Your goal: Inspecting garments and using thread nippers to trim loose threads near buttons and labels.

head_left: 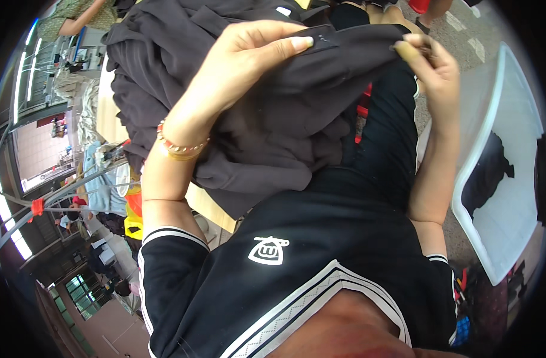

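A dark grey-brown garment (273,137) lies heaped in front of me, and one edge of it is lifted and stretched between my hands. My left hand (255,53) pinches that edge between thumb and fingers, with the fingers partly behind the cloth. Beside the left thumb, a small light thread-like mark shows on a seam or band. At the other end my right hand (431,65) is closed on the cloth's edge, with a yellowish thumb tip. Whether the curled right fingers also hold something small is unclear.
A translucent white plastic bin (494,179) with dark cloth (491,173) inside stands at my right. Under the garment shows a pale wooden tabletop (210,206). Another person's arm (82,18) is at the far left, near piled light fabric (85,95).
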Demonstrator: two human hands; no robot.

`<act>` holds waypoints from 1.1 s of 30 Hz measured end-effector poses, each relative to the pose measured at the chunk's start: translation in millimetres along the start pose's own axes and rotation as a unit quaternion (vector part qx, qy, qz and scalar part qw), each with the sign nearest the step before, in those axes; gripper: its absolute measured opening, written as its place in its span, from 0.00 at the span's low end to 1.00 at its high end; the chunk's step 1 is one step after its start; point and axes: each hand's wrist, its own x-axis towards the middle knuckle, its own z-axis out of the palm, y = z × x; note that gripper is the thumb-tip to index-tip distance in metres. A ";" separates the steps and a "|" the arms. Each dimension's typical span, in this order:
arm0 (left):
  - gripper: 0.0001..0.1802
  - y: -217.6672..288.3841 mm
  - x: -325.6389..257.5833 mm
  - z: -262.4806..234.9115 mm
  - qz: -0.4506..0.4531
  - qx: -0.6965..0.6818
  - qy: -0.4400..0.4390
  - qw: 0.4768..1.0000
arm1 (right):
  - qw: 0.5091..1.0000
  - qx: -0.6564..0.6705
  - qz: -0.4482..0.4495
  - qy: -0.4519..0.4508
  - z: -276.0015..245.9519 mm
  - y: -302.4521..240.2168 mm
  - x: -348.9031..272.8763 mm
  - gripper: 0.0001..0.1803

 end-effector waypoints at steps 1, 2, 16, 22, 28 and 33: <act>0.13 -15.1 3.9 -1.5 -0.015 -0.043 -0.005 0.999 | 0.997 -0.074 -0.028 0.001 13.2 -0.6 1.4 0.15; 0.13 -25.5 6.4 0.3 -0.031 -0.087 -0.012 0.996 | 0.997 -0.078 -0.027 -0.002 17.8 -1.5 -2.9 0.16; 0.13 -44.2 9.5 12.3 0.010 -0.140 0.010 0.990 | 0.943 -0.240 -0.221 -0.067 61.0 -17.8 -5.7 0.23; 0.13 -40.9 6.4 10.0 -0.016 -0.083 -0.007 0.996 | 0.945 -0.239 -0.208 -0.076 64.9 -20.7 -4.4 0.22; 0.13 -54.9 4.3 7.2 -0.007 -0.087 0.016 0.996 | 0.943 -0.235 -0.212 -0.098 63.2 -29.6 -4.0 0.22; 0.13 -55.9 4.1 6.0 -0.011 -0.093 0.019 0.995 | 0.944 -0.246 -0.200 -0.090 62.3 -28.5 -6.1 0.21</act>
